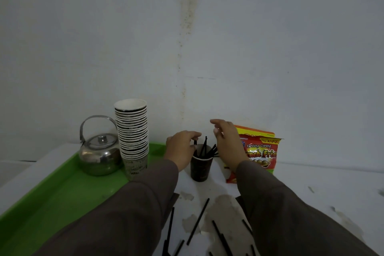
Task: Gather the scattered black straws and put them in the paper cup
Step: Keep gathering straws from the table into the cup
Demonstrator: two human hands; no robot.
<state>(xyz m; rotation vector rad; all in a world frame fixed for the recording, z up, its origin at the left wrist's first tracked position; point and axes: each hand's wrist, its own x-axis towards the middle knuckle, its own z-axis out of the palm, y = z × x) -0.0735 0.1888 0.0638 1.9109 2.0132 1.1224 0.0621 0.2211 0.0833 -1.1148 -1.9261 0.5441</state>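
Note:
A dark paper cup [201, 168] stands on the white table between my two hands, with several black straws [208, 149] sticking out of it. My left hand [180, 147] hovers at the cup's left rim, its fingertips pinching the top of one black straw [195, 144] that stands in the cup. My right hand [227, 141] is just right of the cup, fingers apart and holding nothing. Several more black straws [197, 221] lie scattered on the table near the bottom edge, between my sleeves.
A tall stack of paper cups [133, 137] and a steel kettle [99, 149] stand on a green tray [52, 197] at left. A red and yellow snack bag [260, 151] leans against the wall behind my right hand. The tabletop [324, 191] is stained.

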